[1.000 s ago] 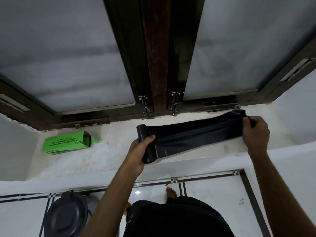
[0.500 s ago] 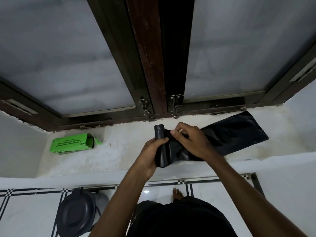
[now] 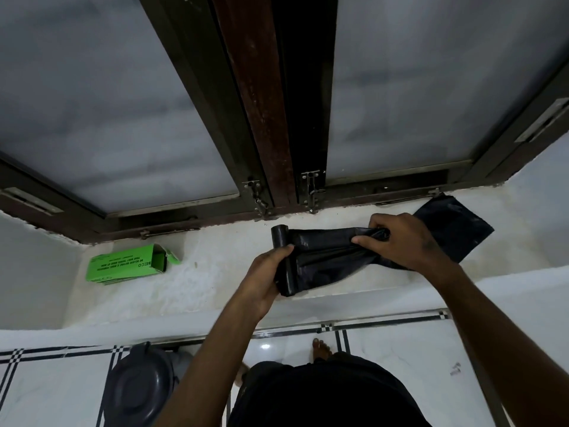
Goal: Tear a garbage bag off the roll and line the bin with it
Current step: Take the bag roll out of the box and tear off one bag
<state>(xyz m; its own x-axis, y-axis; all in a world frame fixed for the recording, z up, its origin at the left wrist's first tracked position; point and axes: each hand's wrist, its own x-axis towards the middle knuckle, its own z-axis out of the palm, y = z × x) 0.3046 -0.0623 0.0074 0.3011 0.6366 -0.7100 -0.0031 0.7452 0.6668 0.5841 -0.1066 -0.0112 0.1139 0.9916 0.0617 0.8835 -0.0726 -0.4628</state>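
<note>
A black garbage bag roll [image 3: 282,263] is held over the white window sill [image 3: 215,282], and my left hand [image 3: 264,278] grips its lower half. An unrolled black bag [image 3: 326,254] stretches right from the roll. My right hand [image 3: 403,241] pinches the bunched plastic partway along, and the bag's free end [image 3: 455,229] lies flat on the sill past that hand. Down on the floor at lower left stands the dark grey bin [image 3: 141,389] with its lid on.
An open green carton [image 3: 129,265] lies on the sill to the left. Dark-framed frosted windows with latches [image 3: 255,195] rise behind the sill. White floor tiles [image 3: 400,359] with black lines are below, where a bare foot shows.
My right hand let go of the bag's far end, moved left to the plastic near the roll, and has now slid a little right, bunching the plastic. The free end dropped onto the sill.
</note>
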